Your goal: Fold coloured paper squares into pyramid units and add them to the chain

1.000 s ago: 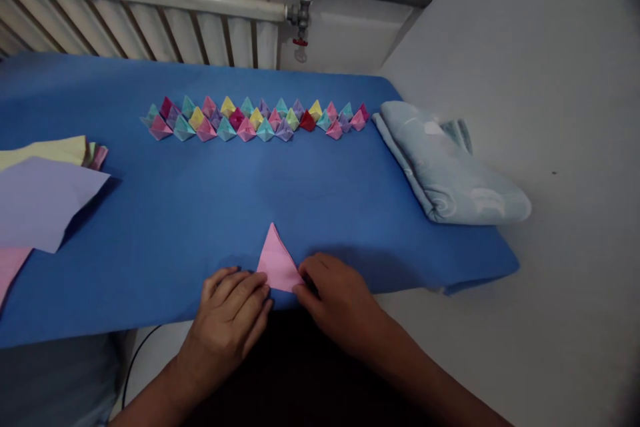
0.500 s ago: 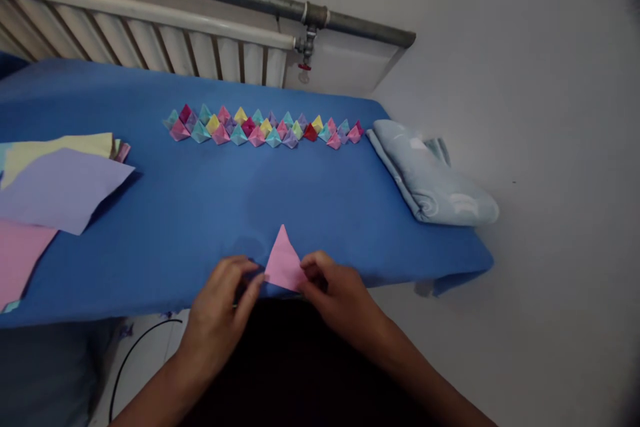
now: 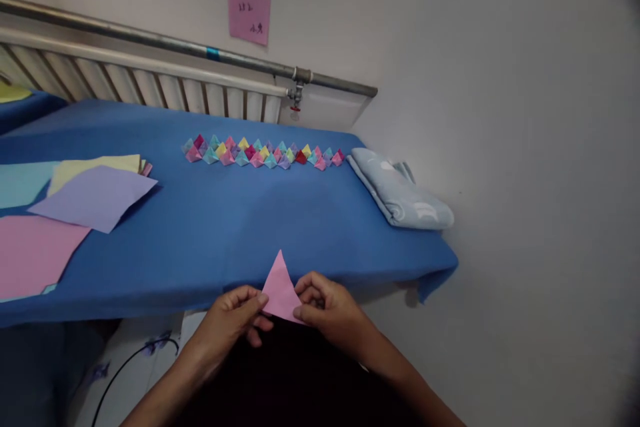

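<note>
A pink sheet of paper folded into a triangle (image 3: 281, 290) is held up at the near edge of the blue-covered table (image 3: 200, 247), its point facing away from me. My left hand (image 3: 237, 313) pinches its left corner between thumb and fingers. On the other side, my right hand (image 3: 330, 307) grips the lower right corner, thumb on top. Further back lies a long row of small folded paper pieces (image 3: 265, 153) in pink, teal, yellow, purple and red, set close together.
Loose paper sheets lie at left: purple (image 3: 100, 197), pink (image 3: 40, 253), teal (image 3: 25, 183) and yellow. A folded light-blue blanket (image 3: 400, 190) rests at the right end. Behind stand a radiator (image 3: 165, 90) and a pipe; a pink note (image 3: 249, 11) hangs on the wall.
The view has tilted up, bringing the whole wall note into sight. Both hands have come toward me with the pink triangle, and my left hand now pinches its corner more firmly.
</note>
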### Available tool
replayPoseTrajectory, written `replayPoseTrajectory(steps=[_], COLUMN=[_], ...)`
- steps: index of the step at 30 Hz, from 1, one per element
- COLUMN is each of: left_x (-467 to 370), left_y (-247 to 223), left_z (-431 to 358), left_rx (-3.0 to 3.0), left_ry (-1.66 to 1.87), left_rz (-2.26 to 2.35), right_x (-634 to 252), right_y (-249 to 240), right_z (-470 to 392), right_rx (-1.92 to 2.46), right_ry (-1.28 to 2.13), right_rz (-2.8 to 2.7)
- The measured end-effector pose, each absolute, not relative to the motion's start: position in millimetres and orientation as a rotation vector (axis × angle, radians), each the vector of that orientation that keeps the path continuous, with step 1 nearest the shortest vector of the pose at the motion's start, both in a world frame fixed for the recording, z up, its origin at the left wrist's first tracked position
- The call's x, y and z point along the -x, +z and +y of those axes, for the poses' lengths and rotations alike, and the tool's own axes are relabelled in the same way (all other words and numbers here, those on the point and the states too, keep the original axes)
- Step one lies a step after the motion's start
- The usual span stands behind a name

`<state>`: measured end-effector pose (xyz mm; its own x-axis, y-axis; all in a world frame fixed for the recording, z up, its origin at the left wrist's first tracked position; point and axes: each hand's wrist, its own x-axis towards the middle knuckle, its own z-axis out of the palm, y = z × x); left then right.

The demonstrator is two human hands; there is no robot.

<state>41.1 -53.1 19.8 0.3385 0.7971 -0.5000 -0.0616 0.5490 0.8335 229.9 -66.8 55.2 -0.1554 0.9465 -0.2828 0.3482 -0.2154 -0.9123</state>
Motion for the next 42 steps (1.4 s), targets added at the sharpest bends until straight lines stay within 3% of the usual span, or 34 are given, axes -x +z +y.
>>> replayPoseTrajectory(steps=[10, 17, 35, 42], left_x=[-35, -31, -26, -26], left_y=[21, 21, 14, 20], left_z=[-52, -52, -52, -49], left_rx=[-0.939, -0.906, -0.975, -1.054], left_ry=[0.715, 0.868, 0.828, 0.760], left_rz=[1.069, 0.902, 0.773, 0.759], right_x=[-237, -239, -210, -213], right_y=[67, 90, 88, 85], right_z=[-67, -68, -56, -54], right_rx=[1.447, 1.309, 1.213, 1.161], right_ry=[1.244, 0.922, 1.287, 1.573], right_rz=[-1.672, -1.635, -1.424, -1.328])
